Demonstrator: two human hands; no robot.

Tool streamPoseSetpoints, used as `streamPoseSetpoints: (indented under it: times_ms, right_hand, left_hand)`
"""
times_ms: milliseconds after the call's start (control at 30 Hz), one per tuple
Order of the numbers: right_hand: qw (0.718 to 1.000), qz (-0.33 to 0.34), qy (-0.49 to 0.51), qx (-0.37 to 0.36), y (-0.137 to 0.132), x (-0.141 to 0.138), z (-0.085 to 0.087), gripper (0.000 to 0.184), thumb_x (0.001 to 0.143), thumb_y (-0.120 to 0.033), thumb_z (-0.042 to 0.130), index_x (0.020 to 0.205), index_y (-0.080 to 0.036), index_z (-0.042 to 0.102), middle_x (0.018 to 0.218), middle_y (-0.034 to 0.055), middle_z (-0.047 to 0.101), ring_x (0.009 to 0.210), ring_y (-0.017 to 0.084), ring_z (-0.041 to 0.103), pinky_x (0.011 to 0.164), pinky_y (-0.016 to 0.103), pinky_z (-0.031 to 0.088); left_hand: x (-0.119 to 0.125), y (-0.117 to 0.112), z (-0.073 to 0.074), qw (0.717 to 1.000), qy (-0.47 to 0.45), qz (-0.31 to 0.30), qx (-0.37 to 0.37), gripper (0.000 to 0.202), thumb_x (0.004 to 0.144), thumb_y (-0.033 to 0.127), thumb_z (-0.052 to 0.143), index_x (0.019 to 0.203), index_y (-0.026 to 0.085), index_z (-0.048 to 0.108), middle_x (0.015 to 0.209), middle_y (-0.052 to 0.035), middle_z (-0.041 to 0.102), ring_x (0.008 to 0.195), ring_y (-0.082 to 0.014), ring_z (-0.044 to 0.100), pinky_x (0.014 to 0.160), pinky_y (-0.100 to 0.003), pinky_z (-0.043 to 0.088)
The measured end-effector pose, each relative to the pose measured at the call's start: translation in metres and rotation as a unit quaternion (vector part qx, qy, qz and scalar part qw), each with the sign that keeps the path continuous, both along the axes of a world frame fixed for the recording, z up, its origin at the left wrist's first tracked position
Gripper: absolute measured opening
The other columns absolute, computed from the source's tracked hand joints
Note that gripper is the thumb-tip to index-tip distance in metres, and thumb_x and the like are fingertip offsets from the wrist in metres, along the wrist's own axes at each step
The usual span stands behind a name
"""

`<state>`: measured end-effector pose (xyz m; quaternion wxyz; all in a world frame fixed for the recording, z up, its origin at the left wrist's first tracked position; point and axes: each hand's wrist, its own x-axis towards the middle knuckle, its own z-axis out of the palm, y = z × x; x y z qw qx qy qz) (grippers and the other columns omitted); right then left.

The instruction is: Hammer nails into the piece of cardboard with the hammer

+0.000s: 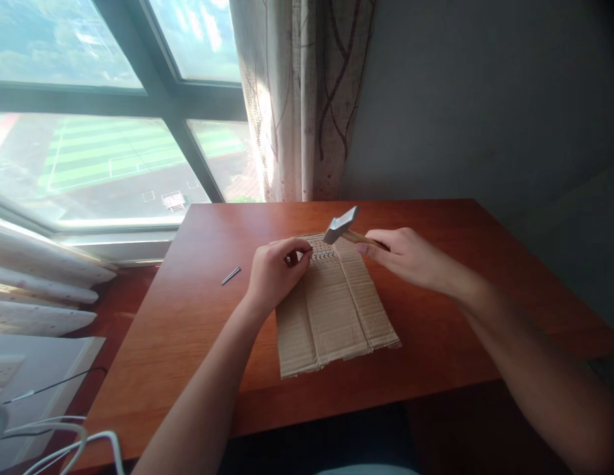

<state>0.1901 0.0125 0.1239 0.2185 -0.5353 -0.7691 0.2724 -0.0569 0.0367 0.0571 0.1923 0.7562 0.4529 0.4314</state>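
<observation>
A flat piece of brown cardboard lies on the reddish wooden table. Near its far edge sit rows of small dark nail heads. My left hand rests on the cardboard's left part, thumb and fingers pinched beside those nails; what they hold is too small to make out. My right hand grips the wooden handle of a hammer, whose metal head hangs just above the nail rows.
A loose nail lies on the table to the left of my left hand. A window and a patterned curtain stand behind the table. White cables and a white ledge are at the lower left.
</observation>
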Motion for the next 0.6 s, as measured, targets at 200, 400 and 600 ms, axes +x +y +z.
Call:
streamPoseSetpoints:
  times_ms: [200, 400, 600]
  right_hand:
    - [0.999, 0.015, -0.023, 0.039, 0.004, -0.017, 0.021, 0.053, 0.094, -0.060, 0.049, 0.060, -0.020, 0.043, 0.054, -0.0041, 0.041, 0.048, 0.010, 0.035, 0.047, 0.026, 0.022]
    - [0.999, 0.028, -0.007, 0.024, 0.004, -0.029, 0.029, 0.055, 0.093, -0.060, 0.052, 0.057, -0.020, 0.043, 0.052, -0.0037, 0.043, 0.048, 0.010, 0.035, 0.048, 0.027, 0.023]
    - [1.000, 0.014, -0.008, 0.018, 0.006, -0.029, 0.030, 0.055, 0.092, -0.059, 0.054, 0.055, -0.020, 0.041, 0.051, -0.0037, 0.042, 0.048, 0.010, 0.034, 0.047, 0.028, 0.022]
  left_hand:
    - [0.000, 0.000, -0.001, 1.000, 0.000, -0.002, -0.004, 0.008, 0.080, 0.022, 0.064, 0.079, 0.020, 0.071, 0.064, 0.0012, 0.066, 0.055, -0.0108, 0.055, 0.056, -0.022, 0.044]
    - [-0.001, 0.001, -0.002, 1.000, 0.005, -0.001, -0.007, 0.010, 0.080, 0.021, 0.063, 0.081, 0.020, 0.073, 0.064, 0.0011, 0.066, 0.056, -0.0113, 0.056, 0.055, -0.022, 0.043]
    - [-0.001, 0.001, -0.004, 1.000, 0.003, -0.009, -0.008, 0.010, 0.078, 0.017, 0.062, 0.081, 0.020, 0.072, 0.067, 0.0013, 0.068, 0.057, -0.0111, 0.056, 0.056, -0.022, 0.044]
